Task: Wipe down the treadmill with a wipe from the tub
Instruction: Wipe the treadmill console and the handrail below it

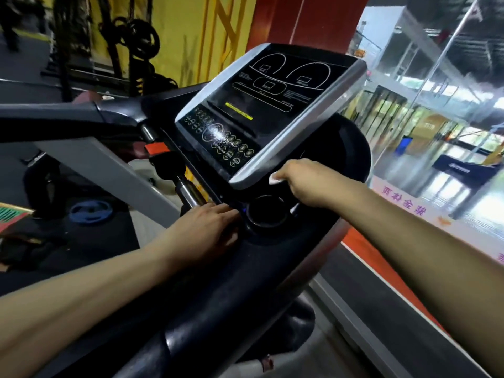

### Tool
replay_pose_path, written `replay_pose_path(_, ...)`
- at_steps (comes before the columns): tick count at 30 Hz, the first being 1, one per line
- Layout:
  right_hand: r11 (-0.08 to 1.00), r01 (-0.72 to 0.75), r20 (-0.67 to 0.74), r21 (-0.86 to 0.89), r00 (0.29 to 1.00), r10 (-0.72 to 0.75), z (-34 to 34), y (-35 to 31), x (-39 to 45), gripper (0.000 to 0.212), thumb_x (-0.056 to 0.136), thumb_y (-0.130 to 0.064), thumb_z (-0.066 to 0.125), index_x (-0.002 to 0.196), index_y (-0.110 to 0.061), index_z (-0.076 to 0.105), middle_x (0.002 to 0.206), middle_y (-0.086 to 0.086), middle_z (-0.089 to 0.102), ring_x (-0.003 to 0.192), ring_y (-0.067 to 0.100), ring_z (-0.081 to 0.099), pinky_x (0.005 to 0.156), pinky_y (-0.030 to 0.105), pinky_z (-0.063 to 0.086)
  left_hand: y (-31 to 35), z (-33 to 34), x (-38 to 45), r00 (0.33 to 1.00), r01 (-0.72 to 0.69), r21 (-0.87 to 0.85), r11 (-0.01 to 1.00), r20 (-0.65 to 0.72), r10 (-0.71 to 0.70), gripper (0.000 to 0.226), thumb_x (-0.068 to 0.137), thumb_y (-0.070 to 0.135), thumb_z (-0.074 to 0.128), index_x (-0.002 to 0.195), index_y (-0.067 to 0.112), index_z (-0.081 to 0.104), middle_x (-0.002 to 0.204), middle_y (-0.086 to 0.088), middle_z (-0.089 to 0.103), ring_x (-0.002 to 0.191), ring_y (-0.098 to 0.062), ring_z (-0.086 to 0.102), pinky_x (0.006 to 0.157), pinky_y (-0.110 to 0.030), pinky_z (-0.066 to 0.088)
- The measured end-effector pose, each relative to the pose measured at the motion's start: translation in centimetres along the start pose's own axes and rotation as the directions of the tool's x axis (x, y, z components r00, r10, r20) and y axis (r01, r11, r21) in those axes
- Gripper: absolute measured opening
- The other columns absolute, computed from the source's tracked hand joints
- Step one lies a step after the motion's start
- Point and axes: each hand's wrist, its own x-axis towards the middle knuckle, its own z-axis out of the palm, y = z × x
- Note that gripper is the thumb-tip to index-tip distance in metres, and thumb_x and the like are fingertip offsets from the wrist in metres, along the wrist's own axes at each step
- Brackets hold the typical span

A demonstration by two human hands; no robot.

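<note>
Evidently mid-wipe: right hand curled round a white wipe, grip clenched on it with only a small pale corner poking out on the left, pressed at the near right corner of the treadmill console, just where the silver bezel meets the black housing below; held low and bunched, probably to run along that edge and under it. Left hand laid flat, fingers straight and released, resting on the black console tray just left of the round cup holder, holding nothing, likely placed there to brace the body while reaching forward with the other arm. Smeared, wet-looking patch around the central button cluster on the sloped panel, suggesting that area already gone over, though hard to be sure through glare. Not to be found anywhere in view: the tub of wipes. Fingertips of the right hand hidden behind the knuckles, so exact contact of wipe with bezel not certain. Most of the wipe concealed inside the fist. Treadmill belt and deck cut off below. Printing on the panel too blurred to read, apart from a yellow strip. Far left, weight plates and racks soft and dark; far right, glass wall full of reflections
</note>
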Motion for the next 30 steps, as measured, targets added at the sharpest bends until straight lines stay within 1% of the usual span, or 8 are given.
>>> replay_pose_path(3, 0.993, 0.017, 0.188, -0.116, 0.982, 0.005, 1.4, -0.5, 3.0, 0.03, 0.103, -0.018, 0.05, 0.129, -0.012, 0.065, 0.13, 0.015, 0.063, 0.109, 0.032, 0.064, 0.085, 0.029, 0.055, -0.1, 1.1, 0.8, 0.998, 0.055, -0.04, 0.998, 0.014, -0.054, 0.059, 0.09, 0.047, 0.022, 0.104, 0.008, 0.065, 0.099, -0.009, 0.063, 0.088, -0.032, 0.062, 0.082, -0.041, 0.05)
replay_pose_path(5, 0.985, 0.079, 0.271, -0.15, 0.962, -0.036, 2.7, -1.2, 4.2, 0.032, 0.101, -0.011, 0.048, 0.128, -0.009, 0.065, 0.125, 0.013, 0.066, 0.104, 0.03, 0.063, 0.071, 0.025, 0.056, -0.3, 1.6, 0.5, 0.997, 0.073, -0.058, 0.996, 0.018, -0.072, 0.06, 0.093, 0.046, 0.023, 0.111, 0.008, 0.065, 0.105, -0.008, 0.062, 0.094, -0.031, 0.064, 0.086, -0.043, 0.051)
replay_pose_path(9, 0.953, 0.29, 0.31, -0.09, 0.917, -0.249, 5.2, -2.3, 6.1, 0.052, 0.092, -0.003, 0.044, 0.13, -0.029, 0.067, 0.125, 0.0, 0.07, 0.116, 0.025, 0.062, 0.1, 0.034, 0.049, -0.1, 1.8, 0.4, 0.994, 0.105, -0.124, 0.987, -0.013, -0.107, 0.048, 0.095, 0.041, 0.031, 0.108, 0.01, 0.066, 0.101, -0.005, 0.062, 0.087, -0.028, 0.063, 0.08, -0.038, 0.049)
replay_pose_path(15, 0.862, 0.502, 0.423, -0.061, 0.796, -0.434, 4.0, -2.5, 3.3, 0.056, 0.089, 0.001, 0.044, 0.127, -0.03, 0.07, 0.131, -0.01, 0.067, 0.115, 0.018, 0.062, 0.104, 0.024, 0.042, 0.0, 1.9, 0.1, 0.993, 0.109, -0.124, 0.986, -0.026, -0.113, 0.05, 0.096, 0.044, 0.026, 0.112, 0.017, 0.065, 0.102, 0.0, 0.06, 0.088, -0.022, 0.057, 0.081, -0.024, 0.039)
replay_pose_path(18, 0.923, 0.377, 0.352, -0.079, 0.877, -0.328, 3.6, -0.9, 3.1, 0.041, 0.093, -0.01, 0.051, 0.118, -0.036, 0.072, 0.116, -0.006, 0.072, 0.097, 0.014, 0.063, 0.097, 0.028, 0.05, 0.2, 1.6, 0.0, 0.993, 0.116, -0.126, 0.985, 0.002, -0.117, 0.053, 0.096, 0.047, 0.022, 0.115, 0.019, 0.063, 0.105, 0.001, 0.059, 0.094, -0.021, 0.057, 0.09, -0.031, 0.044)
replay_pose_path(20, 0.943, 0.305, 0.292, -0.132, 0.921, -0.257, 3.8, -0.7, 3.6, 0.038, 0.094, -0.015, 0.052, 0.117, -0.038, 0.071, 0.118, -0.002, 0.071, 0.1, 0.021, 0.067, 0.095, 0.033, 0.053, 0.3, 1.5, 0.0, 0.993, 0.114, -0.128, 0.985, 0.006, -0.114, 0.054, 0.096, 0.046, 0.021, 0.116, 0.018, 0.063, 0.106, 0.0, 0.06, 0.097, -0.022, 0.057, 0.092, -0.036, 0.044)
replay_pose_path(24, 0.904, 0.278, 0.482, -0.326, 0.871, -0.094, 5.4, -3.3, 4.3, 0.024, 0.098, -0.017, 0.059, 0.118, -0.008, 0.067, 0.116, 0.011, 0.069, 0.11, 0.03, 0.065, 0.078, 0.026, 0.044, 0.3, 1.6, -0.2, 0.993, 0.111, -0.149, 0.983, -0.017, -0.114, 0.051, 0.097, 0.045, 0.023, 0.11, 0.017, 0.063, 0.101, 0.0, 0.059, 0.091, -0.023, 0.058, 0.088, -0.038, 0.045)
replay_pose_path(30, 0.876, 0.33, 0.564, -0.352, 0.822, -0.083, 6.2, -3.9, 5.2, 0.021, 0.091, -0.01, 0.066, 0.111, -0.009, 0.072, 0.107, 0.006, 0.071, 0.092, 0.019, 0.064, 0.069, 0.023, 0.038, -0.2, 2.3, 0.0, 0.993, 0.12, -0.128, 0.985, -0.009, -0.122, 0.057, 0.095, 0.051, 0.016, 0.114, 0.021, 0.061, 0.106, 0.001, 0.059, 0.093, -0.024, 0.057, 0.087, -0.044, 0.046)
